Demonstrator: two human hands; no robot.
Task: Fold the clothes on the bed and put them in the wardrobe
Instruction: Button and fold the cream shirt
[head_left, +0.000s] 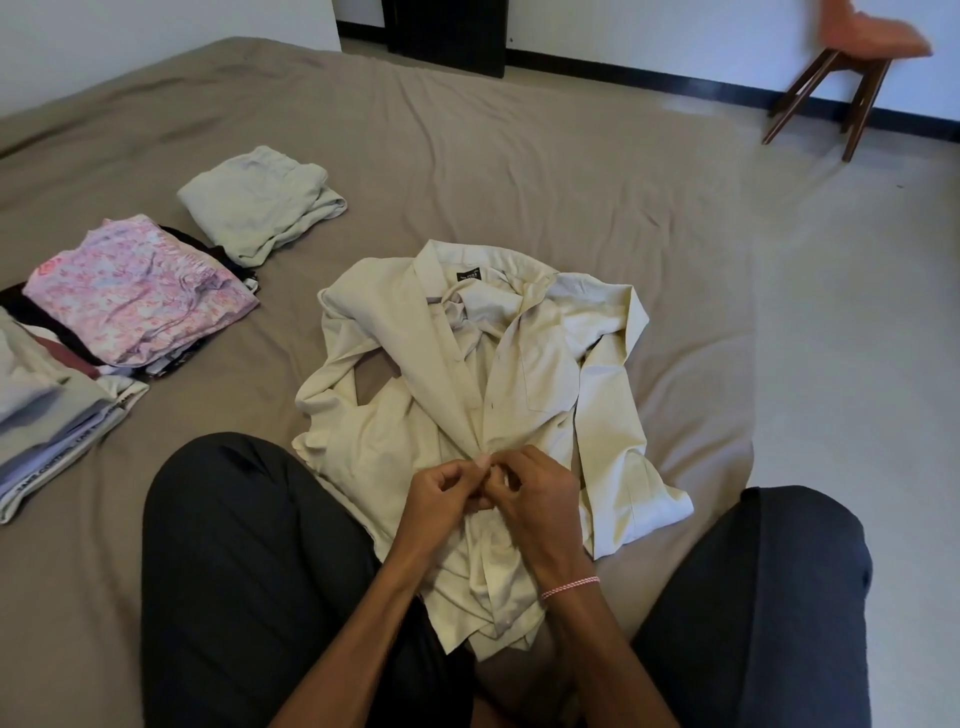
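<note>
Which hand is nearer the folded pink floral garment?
Left. The left hand pinches the shirt, to the right of the pink garment; the right hand pinches beside it, farther right.

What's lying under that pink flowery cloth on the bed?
Beneath the pink cloth, the edges of a black cloth and a patterned piece peek out. How many garments it covers cannot be seen.

Dark trousers (234, 545), bare forearms (358, 629), a pink-and-white twisted band (570, 586) on the right wrist.
</note>
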